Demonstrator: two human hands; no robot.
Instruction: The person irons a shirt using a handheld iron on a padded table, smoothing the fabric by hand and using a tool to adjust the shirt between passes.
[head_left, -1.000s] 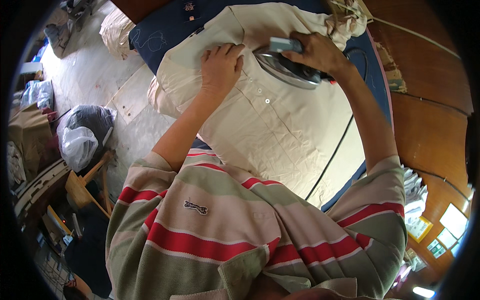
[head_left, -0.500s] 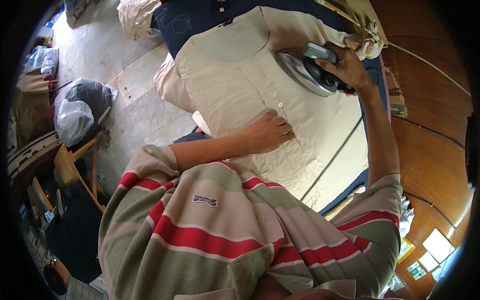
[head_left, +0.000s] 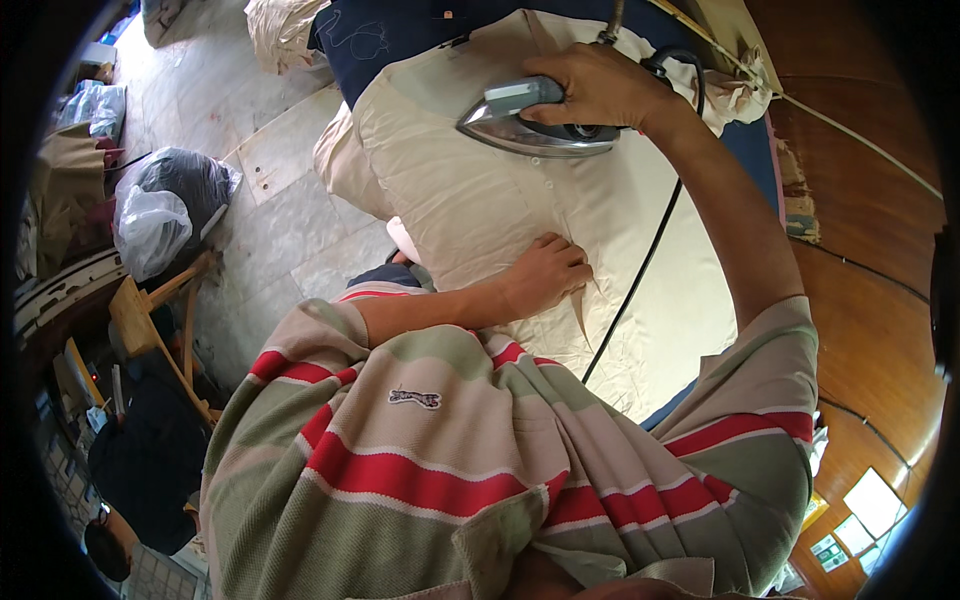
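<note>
A cream buttoned shirt [head_left: 440, 205] lies spread over a dark blue padded surface. My right hand [head_left: 600, 85] is wrapped round the handle of an electric iron [head_left: 540, 135]. Its metal soleplate rests on the upper part of the shirt near the neckline, its tip to the left. The black cord [head_left: 640, 275] runs down across the shirt toward me. My left hand [head_left: 548, 275] presses on the shirt front beside the button strip, fingers curled in on the cloth, with a small fold of fabric standing beside them. What lies under those fingers is hidden.
The dark blue cover [head_left: 385, 45] shows beyond the shirt. A bunched pale cloth [head_left: 285, 35] hangs at the far left. On the floor sit a filled plastic bag [head_left: 165, 210] and a wooden stool [head_left: 140, 320]. A wooden panel [head_left: 850, 180] borders the right side; a person is at lower left.
The iron in my right hand has slid left and away, from the shirt's right side to near the neckline. My left hand has shifted slightly nearer me, its fingers more curled.
</note>
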